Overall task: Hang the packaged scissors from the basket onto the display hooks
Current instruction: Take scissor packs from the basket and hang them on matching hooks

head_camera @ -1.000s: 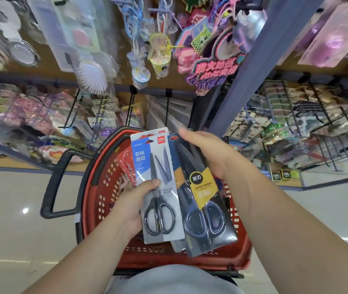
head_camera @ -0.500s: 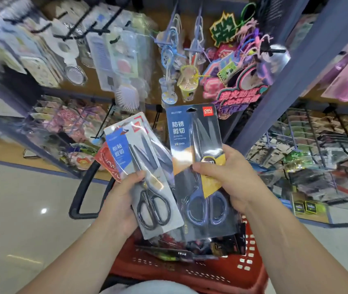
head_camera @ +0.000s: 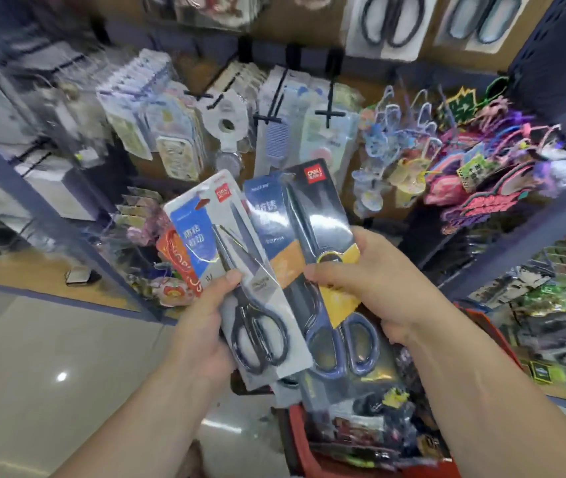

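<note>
My left hand grips a stack of scissors packs; the front one is a grey-white card with black-handled scissors, and a red-orange pack peeks out behind it. My right hand holds a dark pack with blue-handled scissors, thumb across its front. Both packs are raised in front of the shelves. The red basket sits low at the bottom right with more packaged goods inside. Two packs of scissors hang on the board at the top.
Black display hooks stick out from the brown board, loaded with combs, mirrors and small packets. Colourful hair accessories hang at the right. Blue shelf posts frame the bay. Pale tiled floor lies at the left.
The view has tilted up from the basket to the hook board. Both hands lifted the packs higher, and my right hand drew the blue-handled pack apart from the left-hand stack.
</note>
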A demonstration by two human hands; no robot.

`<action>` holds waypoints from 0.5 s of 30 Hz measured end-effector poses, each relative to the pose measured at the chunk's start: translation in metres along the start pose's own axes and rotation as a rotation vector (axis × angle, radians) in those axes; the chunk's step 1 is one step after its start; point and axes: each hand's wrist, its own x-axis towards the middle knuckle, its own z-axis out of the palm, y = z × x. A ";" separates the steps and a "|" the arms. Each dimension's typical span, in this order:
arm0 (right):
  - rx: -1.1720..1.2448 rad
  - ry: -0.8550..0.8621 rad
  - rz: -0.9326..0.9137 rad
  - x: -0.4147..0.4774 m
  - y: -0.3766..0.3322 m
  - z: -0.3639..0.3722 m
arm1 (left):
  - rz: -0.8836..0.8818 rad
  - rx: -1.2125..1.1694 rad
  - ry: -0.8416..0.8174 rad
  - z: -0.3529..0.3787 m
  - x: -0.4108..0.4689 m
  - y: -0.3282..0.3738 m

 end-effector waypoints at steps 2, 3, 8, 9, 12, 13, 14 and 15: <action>0.031 0.050 -0.011 0.011 -0.012 0.033 | 0.024 0.015 -0.021 -0.018 0.004 0.036; 0.047 0.071 -0.014 0.016 -0.019 0.048 | 0.033 0.031 -0.031 -0.025 0.005 0.055; 0.142 0.166 -0.033 0.033 -0.050 0.107 | -0.046 0.034 -0.073 -0.064 0.013 0.134; 0.188 0.197 -0.031 0.035 -0.055 0.116 | -0.053 0.050 -0.048 -0.065 0.010 0.146; 0.232 0.274 -0.052 0.044 -0.070 0.133 | -0.003 0.061 -0.083 -0.071 0.015 0.180; 0.227 0.299 -0.067 0.046 -0.073 0.136 | 0.011 0.061 -0.101 -0.068 0.014 0.189; 0.222 0.323 -0.085 0.048 -0.077 0.138 | 0.020 0.049 -0.113 -0.067 0.014 0.196; 0.219 0.342 -0.102 0.049 -0.080 0.138 | 0.034 0.048 -0.119 -0.067 0.017 0.202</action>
